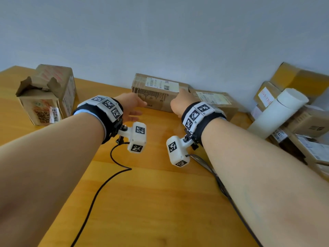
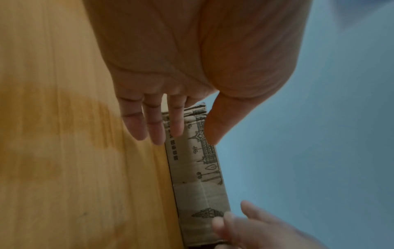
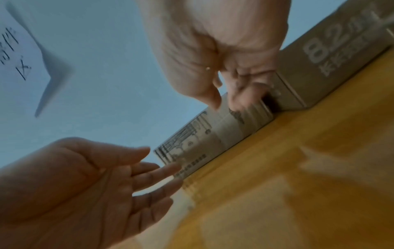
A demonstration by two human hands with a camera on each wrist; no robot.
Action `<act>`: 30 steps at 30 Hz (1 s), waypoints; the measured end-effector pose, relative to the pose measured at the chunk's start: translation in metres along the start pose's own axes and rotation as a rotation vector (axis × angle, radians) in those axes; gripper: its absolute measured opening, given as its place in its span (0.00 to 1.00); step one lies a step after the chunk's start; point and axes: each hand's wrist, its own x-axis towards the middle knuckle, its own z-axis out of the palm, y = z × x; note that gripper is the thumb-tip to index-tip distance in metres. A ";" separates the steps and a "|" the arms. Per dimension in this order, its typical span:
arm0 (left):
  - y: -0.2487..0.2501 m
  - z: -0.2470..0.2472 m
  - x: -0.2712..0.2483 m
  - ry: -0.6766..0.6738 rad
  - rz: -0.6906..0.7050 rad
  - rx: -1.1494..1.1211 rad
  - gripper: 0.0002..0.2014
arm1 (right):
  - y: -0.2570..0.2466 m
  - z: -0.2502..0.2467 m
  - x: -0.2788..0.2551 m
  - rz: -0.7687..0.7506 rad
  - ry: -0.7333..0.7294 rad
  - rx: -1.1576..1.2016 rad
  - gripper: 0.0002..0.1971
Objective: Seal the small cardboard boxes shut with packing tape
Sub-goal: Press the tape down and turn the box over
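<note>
A flat cardboard box (image 1: 156, 97) printed with line drawings lies against the wall at the back of the wooden table (image 1: 160, 193). My left hand (image 1: 135, 107) hovers at its left end with fingers straight and thumb spread, holding nothing. In the left wrist view the fingertips (image 2: 157, 134) sit just before the box's front face (image 2: 196, 168). My right hand (image 1: 179, 100) is at the box's right end. In the blurred right wrist view its thumb and curled fingers (image 3: 245, 97) close on that end of the box (image 3: 202, 141). No tape is in view.
A second flat box (image 1: 213, 102) with a label abuts the first on the right. A torn-open carton (image 1: 44, 97) stands at the far left. At the right edge, stacked boxes (image 1: 309, 122) lie under a white roll (image 1: 277, 111). Black cables (image 1: 106, 182) trail over the table.
</note>
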 end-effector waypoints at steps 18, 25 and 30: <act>-0.011 -0.049 -0.102 0.505 0.332 0.319 0.20 | -0.003 0.032 -0.105 0.269 -0.168 0.902 0.08; -0.008 -0.087 -0.139 0.846 0.581 0.298 0.22 | -0.038 0.031 -0.123 0.222 -0.178 0.832 0.07; -0.019 -0.116 -0.136 1.091 0.408 0.313 0.32 | -0.057 0.032 -0.129 0.172 -0.206 0.755 0.08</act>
